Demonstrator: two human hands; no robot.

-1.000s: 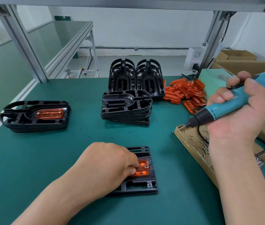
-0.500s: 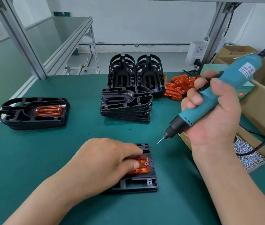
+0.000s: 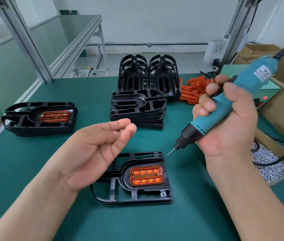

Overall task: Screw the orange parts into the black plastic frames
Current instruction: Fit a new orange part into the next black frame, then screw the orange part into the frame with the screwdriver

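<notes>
orange part [image 3: 146, 175] sits in black frame [image 3: 137, 194] on desk [image 3: 15, 162], front centre. my right hand [image 3: 228, 126] grasps screwdriver [image 3: 224, 105], bit tilted, just off frame. left hand [image 3: 92, 146] hovers relaxed, seemingly empty. i'd pin frame down, stand bit plumb over corner hole, press gently.

Green bench [image 3: 24, 162] with black frames [image 3: 137, 108], orange parts [image 3: 191, 92], screw box [image 3: 270, 143].

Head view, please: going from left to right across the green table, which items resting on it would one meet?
Black frame with orange part fitted → flat stack of empty black frames → pile of loose orange parts → loose screws.
</notes>
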